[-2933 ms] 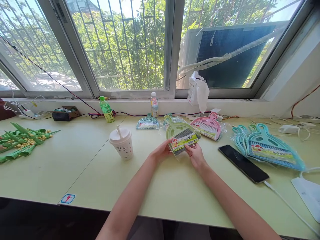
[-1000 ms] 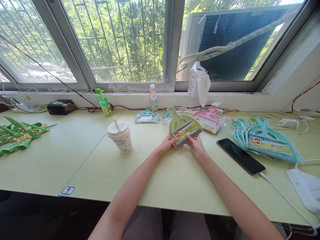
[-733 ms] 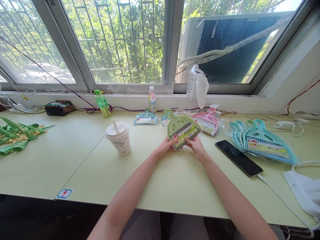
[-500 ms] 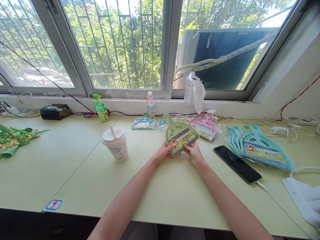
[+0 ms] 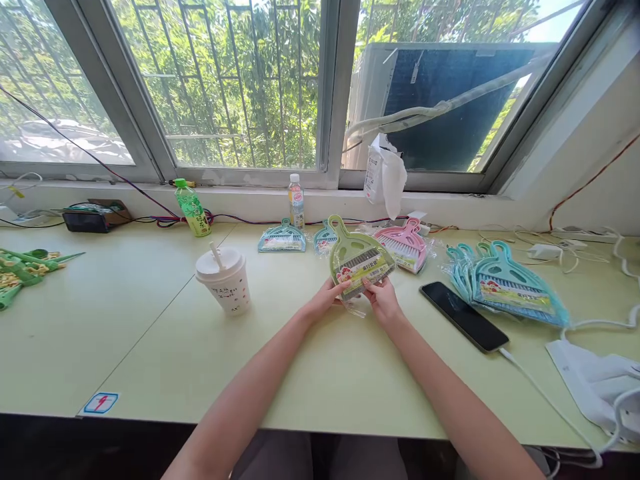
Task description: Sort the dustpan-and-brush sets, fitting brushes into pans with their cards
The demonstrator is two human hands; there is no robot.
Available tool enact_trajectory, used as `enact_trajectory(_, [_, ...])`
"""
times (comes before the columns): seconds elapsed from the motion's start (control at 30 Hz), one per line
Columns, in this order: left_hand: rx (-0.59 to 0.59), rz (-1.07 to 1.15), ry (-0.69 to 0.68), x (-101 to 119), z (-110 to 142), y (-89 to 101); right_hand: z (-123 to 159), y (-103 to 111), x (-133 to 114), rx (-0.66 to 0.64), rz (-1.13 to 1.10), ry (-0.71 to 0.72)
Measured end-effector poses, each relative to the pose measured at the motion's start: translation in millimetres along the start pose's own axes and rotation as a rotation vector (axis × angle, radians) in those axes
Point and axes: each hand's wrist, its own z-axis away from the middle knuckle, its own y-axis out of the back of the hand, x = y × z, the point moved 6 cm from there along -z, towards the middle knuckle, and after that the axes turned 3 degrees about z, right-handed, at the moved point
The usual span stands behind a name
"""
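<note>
A green mini dustpan and brush set in a clear plastic bag is tilted up between my hands, over the middle of the table. My left hand is closed on its lower left corner, thumb on the printed label. At the lower right, my right hand pinches the set with its thumb in front. The fingers behind it are partly hidden. Just beyond it lie a pink dustpan set and two blue sets, one further left and another partly covered by the green one.
To the left stand a white lidded cup with a straw and a green bottle. At right lie a black phone on a cable, a pile of blue dustpan sets and a white power strip. A clear bottle is by the sill.
The camera view has shifted slightly. My hands still hold the green set, now turned a little more upright, and a flap of plastic shows below it.
</note>
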Motion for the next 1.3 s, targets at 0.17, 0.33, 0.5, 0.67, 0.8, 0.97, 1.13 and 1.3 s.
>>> enact_trajectory(0.17, [-0.012, 0.021, 0.015, -5, -3, 3.4, -3, 3, 8, 0.005, 0.014, -0.047])
enact_trajectory(0.33, [0.079, 0.054, 0.061, -8, -4, 6.2, -4, 1, 11, -0.018, 0.002, -0.078])
enact_trajectory(0.5, [0.099, 0.048, 0.089, -4, -3, 7.3, -6, 0, 15, -0.058, -0.008, -0.104])
enact_trajectory(0.67, [0.057, 0.031, 0.081, -4, -3, 7.6, -9, -1, 13, -0.1, 0.019, -0.107])
enact_trajectory(0.8, [0.055, 0.042, 0.071, -5, -3, 8.5, -8, -2, 9, -0.106, 0.027, -0.114])
enact_trajectory(0.97, [0.1, 0.054, 0.099, -8, -5, 10.8, -8, -3, 11, -0.095, 0.047, -0.148])
enact_trajectory(1.13, [0.097, 0.095, 0.103, -11, -8, 13.4, -9, -4, 9, -0.133, 0.002, -0.211])
enact_trajectory(1.3, [0.206, 0.203, 0.091, -4, -9, 33.0, -13, 10, -1, -0.162, 0.165, -0.346])
